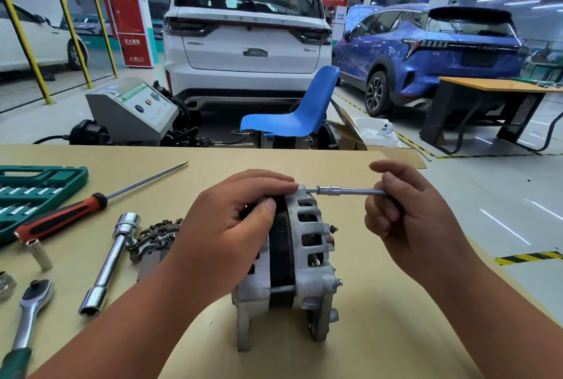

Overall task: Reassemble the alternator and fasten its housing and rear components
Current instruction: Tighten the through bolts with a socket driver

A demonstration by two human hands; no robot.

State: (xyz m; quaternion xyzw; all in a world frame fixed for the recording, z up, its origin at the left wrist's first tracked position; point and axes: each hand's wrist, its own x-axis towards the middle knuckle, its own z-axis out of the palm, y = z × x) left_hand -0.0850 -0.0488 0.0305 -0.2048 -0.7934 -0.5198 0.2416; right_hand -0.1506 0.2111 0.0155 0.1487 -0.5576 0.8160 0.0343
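The left hand (240, 226) lay curled over the top of the alternator (304, 259), fingers wrapped across the front housing and thumb pressed against the dark band round its middle. The right hand (405, 220) gripped the far end of a slim socket driver (350, 191) with its lower fingers closed round the shaft and the index finger lifted above it. The driver ran level, and its socket end met the top rim of the slotted rear housing. The alternator stood upright on its mounting lugs on the tan surface (380, 333), about midway along its near edge and closer to the right edge. Just left of the left wrist lay a finned rectifier piece (158, 235), then a chrome tube wrench (112, 259) and a small loose socket (39, 253). A ratchet (30, 311) lay toward the near left corner, and a red-and-black screwdriver (61, 217) lay slantwise beside the green tool case (36, 192) at the left edge. Beyond the far edge stood a blue chair (301, 107), a grey machine (134, 110), a white car (246, 28) and a blue car (426, 52).
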